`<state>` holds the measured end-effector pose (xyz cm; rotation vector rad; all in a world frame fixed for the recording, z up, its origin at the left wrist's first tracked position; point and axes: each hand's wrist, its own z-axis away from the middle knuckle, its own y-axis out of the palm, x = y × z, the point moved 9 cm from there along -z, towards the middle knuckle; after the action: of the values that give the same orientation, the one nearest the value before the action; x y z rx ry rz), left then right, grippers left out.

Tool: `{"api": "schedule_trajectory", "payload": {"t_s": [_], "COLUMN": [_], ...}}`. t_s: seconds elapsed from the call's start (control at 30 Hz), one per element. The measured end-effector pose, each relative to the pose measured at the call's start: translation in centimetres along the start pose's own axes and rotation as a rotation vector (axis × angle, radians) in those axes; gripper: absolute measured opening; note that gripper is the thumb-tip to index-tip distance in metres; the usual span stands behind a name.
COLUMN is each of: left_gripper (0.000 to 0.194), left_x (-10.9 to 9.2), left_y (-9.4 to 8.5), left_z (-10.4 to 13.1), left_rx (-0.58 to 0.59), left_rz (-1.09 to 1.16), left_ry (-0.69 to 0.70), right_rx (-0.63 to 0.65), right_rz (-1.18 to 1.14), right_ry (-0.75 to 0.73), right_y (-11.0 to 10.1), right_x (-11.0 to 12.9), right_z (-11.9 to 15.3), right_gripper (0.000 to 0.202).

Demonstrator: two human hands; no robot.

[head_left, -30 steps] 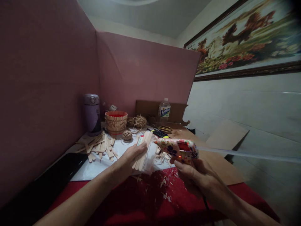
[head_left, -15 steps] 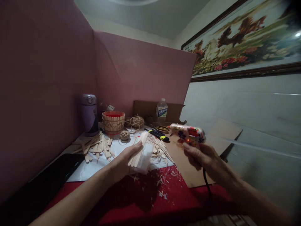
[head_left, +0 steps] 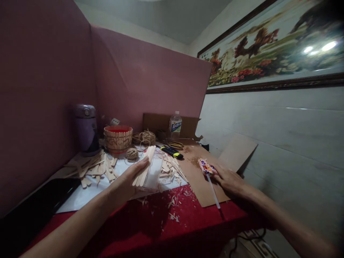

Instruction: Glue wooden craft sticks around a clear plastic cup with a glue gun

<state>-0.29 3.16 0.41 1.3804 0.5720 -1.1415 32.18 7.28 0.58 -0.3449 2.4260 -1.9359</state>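
My left hand (head_left: 131,179) is closed around a clear plastic piece (head_left: 154,173), perhaps a box, with a few pale craft sticks (head_left: 143,171) lying side by side along it under the thumb. To the right, my right hand (head_left: 228,179) grips a flower-patterned glue gun (head_left: 206,167) low over the cardboard sheet (head_left: 195,175). A whitish glue stick (head_left: 214,192) juts from the gun toward me. Whether the gun rests on the cardboard, I cannot tell.
Loose craft sticks (head_left: 100,166) lie left, more (head_left: 173,167) right of my left hand. Behind stand a purple flask (head_left: 86,130), a stick-sided pot (head_left: 118,139), twine (head_left: 146,138) and a bottle (head_left: 175,125). A utility knife (head_left: 171,152) lies nearby. Wood scraps (head_left: 173,216) dot the red cloth (head_left: 150,229).
My right hand has lowered the glue gun from the air to the cardboard and turned it, so its glue stick points toward me. The view has swung slightly right; my left hand keeps its hold.
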Motion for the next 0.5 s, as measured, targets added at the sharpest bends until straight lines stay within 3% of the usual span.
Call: {"api": "schedule_trajectory", "payload": {"t_s": [0.17,0.23,0.37,0.43,0.5], "left_gripper": [0.04,0.042,0.046,0.047,0.046], "left_x": [-1.2,-1.6,-2.3,-2.7,-3.1], "left_y": [-0.3,-0.2,-0.5,-0.7,-0.8], "left_z": [-0.1,0.0,0.1,0.2,0.2], "left_rx": [-0.036,-0.04,-0.108,-0.13,-0.135], "left_rz": [0.02,0.037,0.081,0.104,0.114], "left_ry": [0.089,0.117,0.181,0.222,0.254], "right_rx": [0.02,-0.004,-0.192,-0.201,-0.129], "right_rz": [0.035,0.049,0.043,-0.088,-0.195], "right_ry": [-0.078,-0.1,-0.176,-0.182,-0.233], "right_y": [0.8,0.2,-3.3,-4.2,-3.9], "right_x": [0.2,1.1,6.1,9.1,12.5], "right_z": [0.0,0.1,0.5,0.3,-0.2], "right_gripper": [0.049,0.047,0.036,0.029,0.024]}}
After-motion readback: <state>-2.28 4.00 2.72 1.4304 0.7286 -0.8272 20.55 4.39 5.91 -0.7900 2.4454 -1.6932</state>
